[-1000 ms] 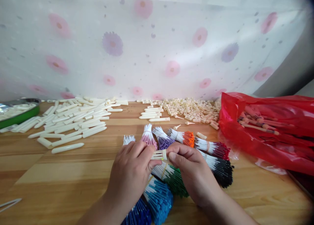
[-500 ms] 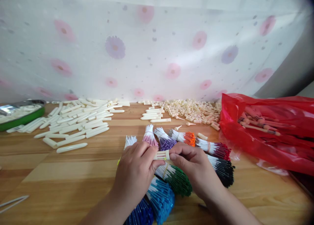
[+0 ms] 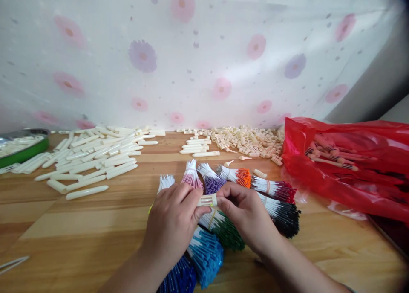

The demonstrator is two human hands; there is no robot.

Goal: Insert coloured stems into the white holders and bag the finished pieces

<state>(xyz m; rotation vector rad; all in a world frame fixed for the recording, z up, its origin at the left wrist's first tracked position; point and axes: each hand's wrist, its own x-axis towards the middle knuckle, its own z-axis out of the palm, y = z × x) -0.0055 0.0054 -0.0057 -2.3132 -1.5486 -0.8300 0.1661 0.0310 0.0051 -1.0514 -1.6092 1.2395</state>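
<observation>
A cream slotted pen barrel (image 3: 207, 200) lies level between my hands, above the bundles of refills. My left hand (image 3: 172, 218) is closed around its left part, which the fingers hide. At the barrel's right end, my right hand (image 3: 247, 216) has thumb and forefinger pinched against the rim; anything small between those fingertips is hidden. Thin coloured strips show through the slots. Around the hands lie banded refill bundles: light blue (image 3: 207, 259), dark blue (image 3: 180, 276), green (image 3: 228, 233), black (image 3: 283, 216), dark red (image 3: 276, 190), orange (image 3: 238, 176), purple (image 3: 211, 178) and pink (image 3: 192, 175).
Loose cream pen tubes (image 3: 102, 152) are heaped at left beside a green-rimmed tray (image 3: 24, 156). Small slotted parts (image 3: 246, 139) are piled at the back. A red plastic bag (image 3: 345, 190) with pens inside sits at right. A flowered sheet (image 3: 191, 62) hangs behind the wooden table (image 3: 79, 237).
The whole view has shifted slightly, so things appear a little further left and higher. Both hands keep nearly the same hold on the pen barrel.
</observation>
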